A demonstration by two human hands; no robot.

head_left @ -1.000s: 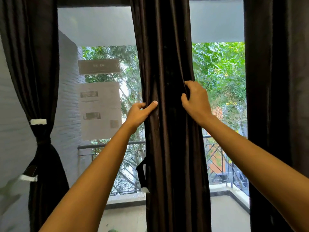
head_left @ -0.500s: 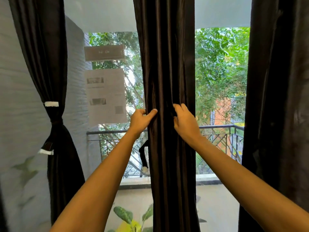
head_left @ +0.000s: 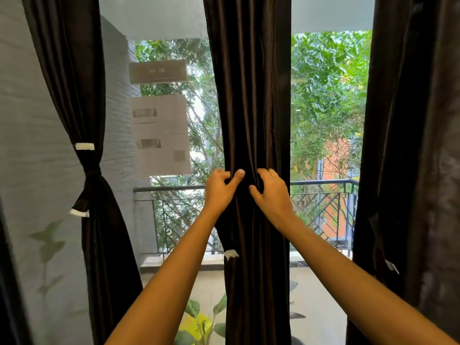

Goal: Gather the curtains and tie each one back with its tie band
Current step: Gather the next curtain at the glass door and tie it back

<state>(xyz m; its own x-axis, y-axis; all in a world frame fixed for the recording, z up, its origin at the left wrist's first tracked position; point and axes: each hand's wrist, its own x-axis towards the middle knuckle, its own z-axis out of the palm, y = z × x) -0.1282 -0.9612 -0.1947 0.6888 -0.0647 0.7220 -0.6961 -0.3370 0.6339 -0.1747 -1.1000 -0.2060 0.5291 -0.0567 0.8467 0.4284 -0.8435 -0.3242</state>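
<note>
A dark brown middle curtain [head_left: 251,95] hangs straight down in front of the window. My left hand [head_left: 220,189] pinches its left folds and my right hand [head_left: 271,192] grips its right folds, the two hands close together at mid height. Its dark tie band with a white tip [head_left: 230,250] dangles loose at the curtain's left edge, below my left hand. The left curtain [head_left: 74,83] is cinched at the waist by its tie band [head_left: 90,171]. The right curtain [head_left: 418,145] hangs loose, a white-tipped band end [head_left: 392,266] showing at its left edge.
Behind the glass are a balcony railing [head_left: 323,183] and trees. Papers [head_left: 161,135] are stuck on the window at left. A potted plant with a yellow tag [head_left: 199,322] stands low, just left of the middle curtain. A grey wall [head_left: 32,145] is at far left.
Both hands slid down the middle curtain and drew together, bunching its folds narrower. The view has tilted downward.
</note>
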